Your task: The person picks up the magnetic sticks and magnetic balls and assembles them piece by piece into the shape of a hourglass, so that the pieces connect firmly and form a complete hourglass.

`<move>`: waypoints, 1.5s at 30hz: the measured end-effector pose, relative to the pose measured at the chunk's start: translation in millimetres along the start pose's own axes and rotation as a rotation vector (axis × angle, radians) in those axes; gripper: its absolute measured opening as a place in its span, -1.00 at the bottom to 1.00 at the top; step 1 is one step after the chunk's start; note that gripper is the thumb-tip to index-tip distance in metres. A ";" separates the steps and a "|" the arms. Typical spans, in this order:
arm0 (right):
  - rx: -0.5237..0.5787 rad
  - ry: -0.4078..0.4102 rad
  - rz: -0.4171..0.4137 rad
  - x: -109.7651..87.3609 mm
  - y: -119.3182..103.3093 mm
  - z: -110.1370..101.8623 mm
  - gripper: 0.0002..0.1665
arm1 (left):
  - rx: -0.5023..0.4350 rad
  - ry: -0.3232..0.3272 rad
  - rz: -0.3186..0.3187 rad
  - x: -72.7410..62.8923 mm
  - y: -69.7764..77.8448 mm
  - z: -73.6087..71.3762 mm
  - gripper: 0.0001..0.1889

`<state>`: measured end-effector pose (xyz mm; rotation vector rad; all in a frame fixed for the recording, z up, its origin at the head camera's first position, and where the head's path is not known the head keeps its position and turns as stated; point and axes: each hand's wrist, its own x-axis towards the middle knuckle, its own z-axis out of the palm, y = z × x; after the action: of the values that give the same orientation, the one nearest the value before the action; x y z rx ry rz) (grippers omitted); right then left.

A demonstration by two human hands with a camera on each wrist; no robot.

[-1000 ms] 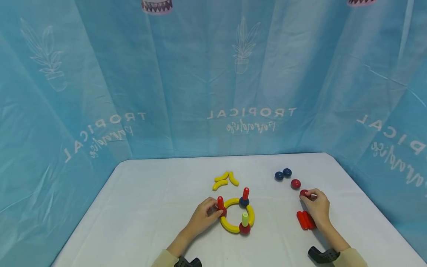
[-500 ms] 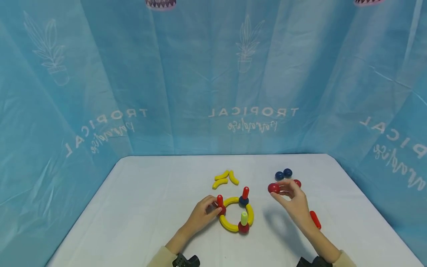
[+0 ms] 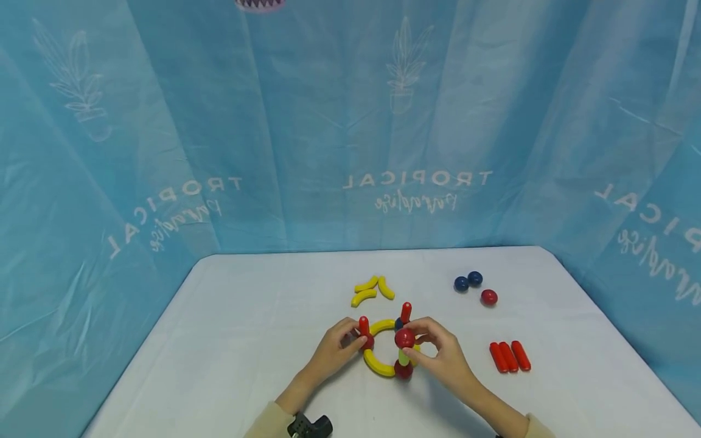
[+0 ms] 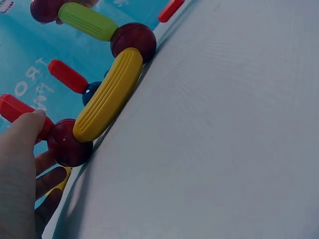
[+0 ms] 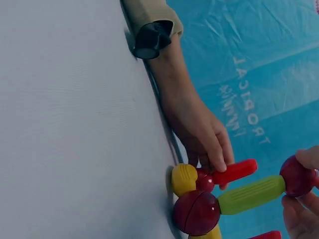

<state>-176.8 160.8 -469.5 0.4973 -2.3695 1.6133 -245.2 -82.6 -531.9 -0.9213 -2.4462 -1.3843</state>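
Curved yellow rods [image 3: 379,366] and balls form a ring on the white table. At its left side, my left hand [image 3: 334,347] pinches an upright red rod [image 4: 22,110] just above its red ball [image 4: 70,143]. My right hand [image 3: 448,360] holds another red ball [image 3: 404,337] between thumb and fingers, at the top end of a light green rod [image 5: 251,194]. That rod stands in the ring's near red ball [image 5: 197,212]. Behind, a second red rod [image 3: 406,312] rises from a blue ball [image 3: 399,324], partly hidden by the right hand's ball.
Three short curved yellow rods [image 3: 364,297] lie beyond the ring. Two blue balls [image 3: 462,284] and a loose red ball [image 3: 489,297] sit at the back right. Three red rods [image 3: 507,357] lie side by side at the right. A blue curtain [image 3: 306,152] hangs around the table.
My right hand has picked up a red ball at the right and carried it left to the top of the green rod. The left hand keeps its grip at the ring's left side.
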 end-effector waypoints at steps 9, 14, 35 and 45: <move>-0.022 0.013 0.041 -10.4 18.9 10.4 -0.51 | -0.054 0.051 -0.059 1.9 5.3 0.9 -0.75; -0.052 0.058 0.053 -12.6 26.5 14.9 -0.61 | -0.090 0.055 -0.049 4.7 28.9 -6.9 -0.74; -0.118 0.040 -0.014 -10.5 45.0 26.8 -0.65 | 0.022 0.077 0.076 0.7 12.0 11.6 -0.73; -0.149 0.122 -0.070 -9.0 44.5 25.8 -0.70 | 0.012 0.052 0.103 -0.3 13.0 12.2 -0.77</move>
<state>-186.5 153.0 -520.2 0.4339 -2.3326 1.3841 -235.5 -67.8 -529.4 -0.9811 -2.3325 -1.3400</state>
